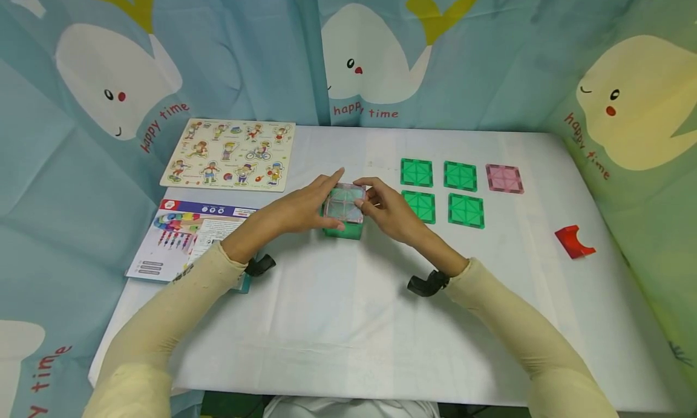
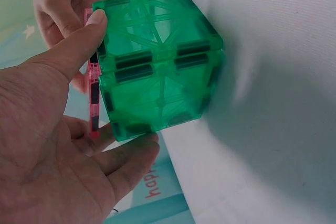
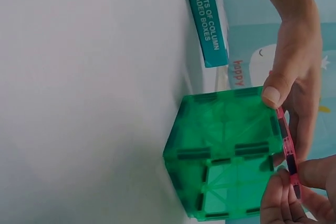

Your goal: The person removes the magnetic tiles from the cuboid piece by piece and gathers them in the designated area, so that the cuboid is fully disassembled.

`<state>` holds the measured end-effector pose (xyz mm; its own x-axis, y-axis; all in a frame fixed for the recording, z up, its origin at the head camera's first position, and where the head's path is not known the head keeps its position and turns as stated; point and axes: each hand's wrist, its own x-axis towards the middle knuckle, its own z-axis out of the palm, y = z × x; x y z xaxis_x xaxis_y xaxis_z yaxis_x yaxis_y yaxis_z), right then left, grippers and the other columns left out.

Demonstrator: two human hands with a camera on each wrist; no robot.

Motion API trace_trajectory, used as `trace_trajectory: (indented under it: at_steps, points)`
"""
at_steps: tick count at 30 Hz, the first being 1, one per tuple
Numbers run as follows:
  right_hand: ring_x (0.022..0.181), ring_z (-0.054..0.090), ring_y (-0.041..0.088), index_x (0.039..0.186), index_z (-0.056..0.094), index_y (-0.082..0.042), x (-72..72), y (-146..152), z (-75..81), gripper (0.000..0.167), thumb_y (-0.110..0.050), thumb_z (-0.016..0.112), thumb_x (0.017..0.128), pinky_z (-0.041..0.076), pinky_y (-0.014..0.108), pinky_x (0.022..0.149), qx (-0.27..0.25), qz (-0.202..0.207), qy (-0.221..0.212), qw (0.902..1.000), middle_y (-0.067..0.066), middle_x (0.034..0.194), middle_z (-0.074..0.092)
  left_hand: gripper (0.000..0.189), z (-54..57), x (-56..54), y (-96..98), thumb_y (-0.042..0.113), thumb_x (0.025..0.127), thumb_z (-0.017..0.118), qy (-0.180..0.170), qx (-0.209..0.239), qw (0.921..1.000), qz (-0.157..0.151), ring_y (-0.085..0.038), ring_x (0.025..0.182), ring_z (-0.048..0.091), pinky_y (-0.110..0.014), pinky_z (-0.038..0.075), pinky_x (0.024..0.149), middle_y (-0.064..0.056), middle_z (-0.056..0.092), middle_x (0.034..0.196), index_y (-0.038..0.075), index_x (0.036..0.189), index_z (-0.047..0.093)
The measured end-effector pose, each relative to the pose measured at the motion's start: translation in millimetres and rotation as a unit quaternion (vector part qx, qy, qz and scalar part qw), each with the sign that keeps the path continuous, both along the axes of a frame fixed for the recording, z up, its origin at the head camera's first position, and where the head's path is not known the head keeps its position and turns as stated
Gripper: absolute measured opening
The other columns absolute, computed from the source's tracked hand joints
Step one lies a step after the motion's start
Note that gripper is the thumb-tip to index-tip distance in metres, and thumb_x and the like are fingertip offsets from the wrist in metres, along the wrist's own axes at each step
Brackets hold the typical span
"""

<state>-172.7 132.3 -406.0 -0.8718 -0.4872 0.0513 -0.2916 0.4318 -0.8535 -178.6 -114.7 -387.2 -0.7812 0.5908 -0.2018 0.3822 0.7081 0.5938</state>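
A cube of green magnetic tiles stands on the white table. Across its top lies a pink magnetic tile, which in the left wrist view sits along the cube's upper edges. My left hand holds the cube near its top, thumb on one face and fingers at another. At the right side, my right hand pinches the pink tile's edge between thumb and fingers. The right wrist view shows the tile slightly tilted from the cube at that edge.
Several flat green tiles and one pink tile lie to the right. Farther right is a red curved piece. On the left are a picture puzzle board and a printed box. Curtains border the table.
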Motion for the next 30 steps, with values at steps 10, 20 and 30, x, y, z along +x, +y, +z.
trace_trajectory:
  at_steps: [10, 20, 30]
  points:
    - [0.093, 0.071, 0.037, 0.148, 0.057, -0.012, 7.9, 3.3, 7.3, 0.041, -0.013, 0.064, 0.107, 0.055, 0.034, 0.081, -0.049, -0.016, 0.028, 0.9983, 0.015, 0.109, 0.066, 0.137, -2.1, -0.5, -2.0, 0.044, 0.089, 0.087, -0.002, 0.057, 0.9981, 0.024, -0.031, 0.16, 0.025, -0.049, 0.032, 0.126, -0.009, 0.003, 0.178, 0.03, 0.165, -0.026]
    - [0.089, 0.07, 0.026, 0.149, 0.054, -0.009, 5.5, 41.7, 24.3, 0.042, -0.011, 0.062, 0.108, 0.055, 0.024, 0.074, -0.038, -0.066, 0.078, 0.994, 0.014, 0.108, 0.065, 0.105, 0.4, -0.7, -4.1, 0.053, 0.095, 0.077, 0.009, -0.012, 0.9999, 0.007, -0.032, 0.158, 0.03, -0.05, 0.032, 0.127, -0.015, 0.026, 0.171, 0.012, 0.171, 0.016]
    - [0.088, 0.065, 0.001, 0.151, 0.055, -0.012, -3.0, 148.3, 45.4, 0.042, -0.015, 0.06, 0.109, 0.05, 0.011, 0.075, 0.052, -0.153, 0.075, 0.984, 0.011, 0.114, 0.065, 0.096, -0.5, 1.9, -8.0, 0.056, 0.099, 0.07, 0.015, -0.026, 0.9995, -0.008, -0.032, 0.158, 0.03, -0.053, 0.034, 0.125, -0.012, 0.024, 0.173, 0.012, 0.17, 0.022]
